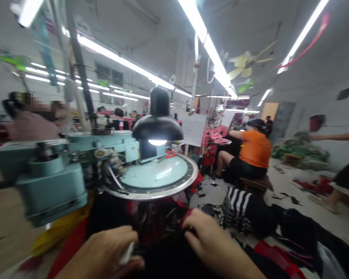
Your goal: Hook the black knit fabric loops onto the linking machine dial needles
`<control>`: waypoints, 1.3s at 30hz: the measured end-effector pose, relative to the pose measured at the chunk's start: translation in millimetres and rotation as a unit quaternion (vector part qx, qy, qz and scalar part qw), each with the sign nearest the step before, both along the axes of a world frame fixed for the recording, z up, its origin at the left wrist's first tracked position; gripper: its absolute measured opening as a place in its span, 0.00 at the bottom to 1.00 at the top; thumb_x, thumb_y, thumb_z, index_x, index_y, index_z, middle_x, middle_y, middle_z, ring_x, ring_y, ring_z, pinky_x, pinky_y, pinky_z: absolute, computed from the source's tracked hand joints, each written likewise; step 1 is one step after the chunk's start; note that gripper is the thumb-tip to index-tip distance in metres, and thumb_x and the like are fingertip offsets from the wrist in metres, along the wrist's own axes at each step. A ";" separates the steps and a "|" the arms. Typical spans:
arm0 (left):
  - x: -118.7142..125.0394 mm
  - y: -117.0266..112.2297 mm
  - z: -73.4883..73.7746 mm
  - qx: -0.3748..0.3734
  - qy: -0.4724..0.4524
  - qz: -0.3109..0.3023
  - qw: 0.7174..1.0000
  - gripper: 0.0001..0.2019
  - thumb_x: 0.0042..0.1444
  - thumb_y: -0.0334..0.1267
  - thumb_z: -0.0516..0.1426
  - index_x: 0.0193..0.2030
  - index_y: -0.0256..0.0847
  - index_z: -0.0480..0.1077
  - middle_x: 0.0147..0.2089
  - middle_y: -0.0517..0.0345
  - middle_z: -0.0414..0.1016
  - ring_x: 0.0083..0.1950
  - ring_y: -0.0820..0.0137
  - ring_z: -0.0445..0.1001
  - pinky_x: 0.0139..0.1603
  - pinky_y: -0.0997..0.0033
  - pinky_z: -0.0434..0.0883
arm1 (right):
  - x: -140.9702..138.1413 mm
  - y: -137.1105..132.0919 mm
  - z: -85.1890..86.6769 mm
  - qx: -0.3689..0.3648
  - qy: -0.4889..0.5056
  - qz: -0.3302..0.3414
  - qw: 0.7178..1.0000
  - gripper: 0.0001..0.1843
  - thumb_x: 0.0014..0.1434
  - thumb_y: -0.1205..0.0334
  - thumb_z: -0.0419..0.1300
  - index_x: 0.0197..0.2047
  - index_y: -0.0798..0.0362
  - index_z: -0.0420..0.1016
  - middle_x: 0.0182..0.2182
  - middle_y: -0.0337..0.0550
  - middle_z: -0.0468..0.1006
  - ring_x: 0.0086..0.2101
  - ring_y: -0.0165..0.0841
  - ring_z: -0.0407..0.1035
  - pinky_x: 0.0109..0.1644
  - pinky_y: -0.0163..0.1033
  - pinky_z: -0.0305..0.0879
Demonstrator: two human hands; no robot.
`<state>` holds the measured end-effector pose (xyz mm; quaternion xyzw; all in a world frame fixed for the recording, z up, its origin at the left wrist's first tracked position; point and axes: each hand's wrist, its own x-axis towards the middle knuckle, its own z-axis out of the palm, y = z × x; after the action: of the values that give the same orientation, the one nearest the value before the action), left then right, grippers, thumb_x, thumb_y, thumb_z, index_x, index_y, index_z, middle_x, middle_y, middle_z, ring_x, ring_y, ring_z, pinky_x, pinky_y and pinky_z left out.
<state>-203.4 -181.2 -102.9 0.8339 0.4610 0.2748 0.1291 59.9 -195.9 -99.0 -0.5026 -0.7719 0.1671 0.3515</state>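
My left hand is closed at the bottom, in front of the round machine. Between its fingers shows a small whitish piece, too blurred to name, with black cloth beside it. Fingers curled, my right hand grips the black cloth over my lap, and a bit of red shows at its fingertips. Beyond both hands stands a pale green knitwear linking machine. Its round dial has a metal rim, and red-handled scissors lie at the back of it. A black lamp shines down on the dial.
Red and yellow cloth hangs at the left below the machine. To the right lie a black-and-white striped garment, dark garments and scraps on the floor. A person in orange sits on a bench beyond; another person stands at the far right.
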 end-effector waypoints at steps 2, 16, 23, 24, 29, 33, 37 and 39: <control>-6.9 0.5 10.5 -0.040 0.002 -0.038 0.999 0.11 0.56 0.48 0.59 0.29 0.44 0.72 0.29 0.61 0.76 0.28 0.71 0.71 0.29 0.75 0.60 | -4.5 9.3 -1.7 0.061 0.038 -0.123 0.990 0.08 0.49 0.70 0.55 0.28 0.47 0.70 0.30 0.44 0.75 0.34 0.41 0.72 0.40 0.44 0.70; 32.7 22.8 -3.1 -0.086 -0.354 0.064 0.929 0.10 0.51 0.45 0.64 0.32 0.41 0.80 0.29 0.56 0.80 0.30 0.68 0.75 0.31 0.74 0.69 | -31.4 14.6 20.3 0.016 0.130 0.046 0.990 0.11 0.57 0.64 0.61 0.41 0.44 0.81 0.35 0.39 0.83 0.36 0.37 0.77 0.41 0.39 0.73; 43.4 27.2 -11.4 -0.171 -0.448 0.029 0.877 0.14 0.55 0.48 0.64 0.37 0.38 0.80 0.20 0.61 0.73 0.20 0.76 0.65 0.21 0.79 0.62 | -53.8 20.4 22.3 0.117 0.131 -0.026 0.984 0.05 0.59 0.64 0.63 0.34 0.49 0.82 0.28 0.38 0.81 0.30 0.32 0.75 0.34 0.34 0.68; 44.7 28.5 -12.8 -0.169 -0.461 0.034 0.870 0.14 0.54 0.48 0.65 0.36 0.38 0.80 0.22 0.59 0.76 0.21 0.76 0.68 0.23 0.79 0.65 | -55.4 21.6 22.0 0.126 0.128 -0.033 0.983 0.05 0.59 0.64 0.64 0.34 0.49 0.83 0.28 0.38 0.81 0.29 0.32 0.75 0.34 0.34 0.68; 49.3 34.2 -20.5 -0.165 -0.522 0.052 0.835 0.13 0.51 0.47 0.67 0.33 0.38 0.80 0.32 0.53 0.83 0.34 0.67 0.79 0.37 0.74 0.75 | -61.6 25.9 20.7 0.161 0.158 -0.060 0.972 0.06 0.59 0.66 0.63 0.32 0.49 0.82 0.27 0.36 0.82 0.28 0.31 0.77 0.34 0.33 0.70; 51.3 33.3 -23.5 -0.176 -0.542 0.056 0.820 0.13 0.53 0.47 0.66 0.34 0.38 0.79 0.31 0.55 0.83 0.33 0.68 0.79 0.36 0.75 0.75 | -65.1 27.6 19.9 0.158 0.170 -0.082 0.969 0.06 0.57 0.65 0.65 0.28 0.50 0.81 0.24 0.35 0.81 0.25 0.29 0.75 0.31 0.31 0.68; 55.7 28.8 -20.0 -0.058 -0.475 0.109 0.871 0.09 0.57 0.43 0.63 0.32 0.39 0.78 0.27 0.59 0.81 0.26 0.71 0.78 0.27 0.77 0.73 | -69.2 28.1 17.3 0.153 0.168 -0.105 0.968 0.08 0.57 0.63 0.66 0.26 0.51 0.80 0.22 0.35 0.80 0.24 0.29 0.73 0.29 0.31 0.66; 54.5 27.5 -17.0 0.123 -0.379 0.160 0.903 0.06 0.57 0.37 0.63 0.30 0.40 0.77 0.26 0.61 0.79 0.25 0.73 0.76 0.27 0.78 0.72 | -72.0 28.5 15.8 0.160 0.162 -0.117 0.967 0.08 0.57 0.62 0.66 0.26 0.51 0.80 0.22 0.36 0.79 0.23 0.29 0.72 0.29 0.32 0.65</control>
<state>-148.9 -153.7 -119.9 0.5913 0.4667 0.6415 0.1450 -12.1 -167.4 -83.2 -0.4930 -0.6568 0.0780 0.5652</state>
